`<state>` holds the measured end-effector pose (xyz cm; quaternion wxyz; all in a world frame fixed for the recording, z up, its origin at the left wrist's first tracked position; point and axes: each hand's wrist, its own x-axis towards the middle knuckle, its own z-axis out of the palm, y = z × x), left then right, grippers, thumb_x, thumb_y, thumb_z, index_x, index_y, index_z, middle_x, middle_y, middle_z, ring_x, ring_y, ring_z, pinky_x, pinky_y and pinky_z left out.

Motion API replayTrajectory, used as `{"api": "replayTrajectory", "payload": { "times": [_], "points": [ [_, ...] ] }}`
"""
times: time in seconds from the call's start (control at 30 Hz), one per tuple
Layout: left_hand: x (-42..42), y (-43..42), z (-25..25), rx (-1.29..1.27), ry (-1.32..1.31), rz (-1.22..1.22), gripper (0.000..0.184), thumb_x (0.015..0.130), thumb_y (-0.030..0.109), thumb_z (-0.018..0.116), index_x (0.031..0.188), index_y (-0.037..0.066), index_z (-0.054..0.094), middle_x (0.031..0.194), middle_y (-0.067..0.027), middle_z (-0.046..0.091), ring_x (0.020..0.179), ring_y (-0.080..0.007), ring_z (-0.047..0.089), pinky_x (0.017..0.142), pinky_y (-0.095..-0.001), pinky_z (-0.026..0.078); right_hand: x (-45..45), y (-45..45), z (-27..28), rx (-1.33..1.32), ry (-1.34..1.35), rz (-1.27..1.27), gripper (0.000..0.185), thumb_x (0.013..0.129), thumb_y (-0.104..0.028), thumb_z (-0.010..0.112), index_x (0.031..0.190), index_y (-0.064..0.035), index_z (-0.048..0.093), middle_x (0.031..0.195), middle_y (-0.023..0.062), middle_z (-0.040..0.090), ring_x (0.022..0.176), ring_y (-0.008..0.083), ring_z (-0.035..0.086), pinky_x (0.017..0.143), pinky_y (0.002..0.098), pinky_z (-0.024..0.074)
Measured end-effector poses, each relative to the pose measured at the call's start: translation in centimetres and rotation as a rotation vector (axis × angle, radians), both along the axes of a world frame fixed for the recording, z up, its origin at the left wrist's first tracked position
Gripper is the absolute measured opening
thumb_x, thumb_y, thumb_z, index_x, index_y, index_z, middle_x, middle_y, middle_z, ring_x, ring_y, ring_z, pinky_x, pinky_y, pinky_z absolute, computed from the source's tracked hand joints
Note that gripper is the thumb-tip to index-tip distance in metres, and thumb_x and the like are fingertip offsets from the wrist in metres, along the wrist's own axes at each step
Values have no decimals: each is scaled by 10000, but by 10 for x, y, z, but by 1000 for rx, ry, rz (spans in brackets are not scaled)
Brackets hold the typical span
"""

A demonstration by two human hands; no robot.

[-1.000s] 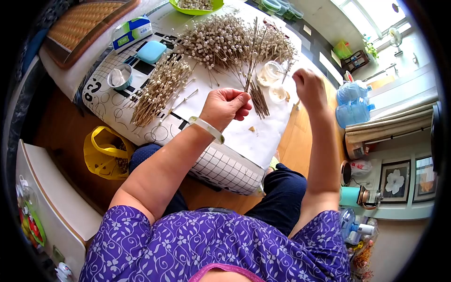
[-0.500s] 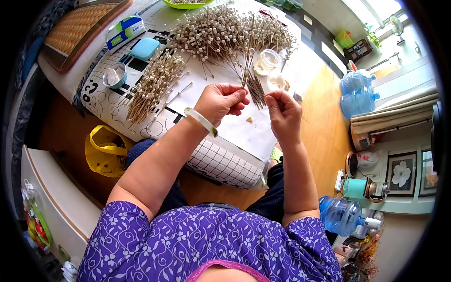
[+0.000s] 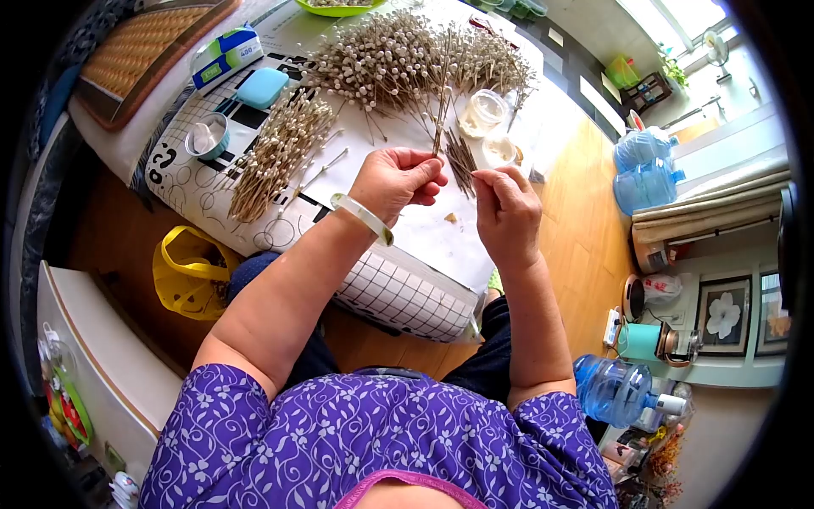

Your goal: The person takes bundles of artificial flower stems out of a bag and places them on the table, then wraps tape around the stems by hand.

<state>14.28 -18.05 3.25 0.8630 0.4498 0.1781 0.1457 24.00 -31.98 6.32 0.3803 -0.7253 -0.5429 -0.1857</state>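
Observation:
My left hand [image 3: 398,182], with a pale bangle at the wrist, pinches a few thin dried stems [image 3: 439,119] between thumb and fingers; they point away from me. Just to its right, my right hand [image 3: 510,208] has thumb and forefinger pressed together, and anything between them is too small to make out. Beyond it, a bundle of bare brown sticks [image 3: 460,161] lies on the white sheet [image 3: 424,229]. A large heap of dried stems with round whitish heads [image 3: 373,59] covers the far side, and a smaller bunch [image 3: 280,153] rests to the left.
An open clear jar [image 3: 483,113] and a round tub of pale stuff [image 3: 498,151] stand beyond my right hand. Leftward are a small cup [image 3: 208,136], a blue case [image 3: 263,87] and a tissue pack [image 3: 227,58]. A yellow bag [image 3: 191,271] sits below the table's left side.
My right hand has shifted slightly left and its fingers have turned a little. The stems in my left hand have tilted slightly more upright. The rest looks the same.

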Motion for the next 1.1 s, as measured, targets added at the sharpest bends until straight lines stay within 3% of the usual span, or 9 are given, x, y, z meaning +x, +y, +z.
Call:
{"api": "replayTrajectory", "payload": {
  "times": [1.1],
  "points": [
    [3,-2,1,37,42,17,183,800,148,605,899,-4,598,727,-61,615,568,-72,559,521,-190,483,3,3,-5,3,28,17,50,713,3,579,747,-35,579,691,108,565,600,270,561,535,326,458]
  ]
}}
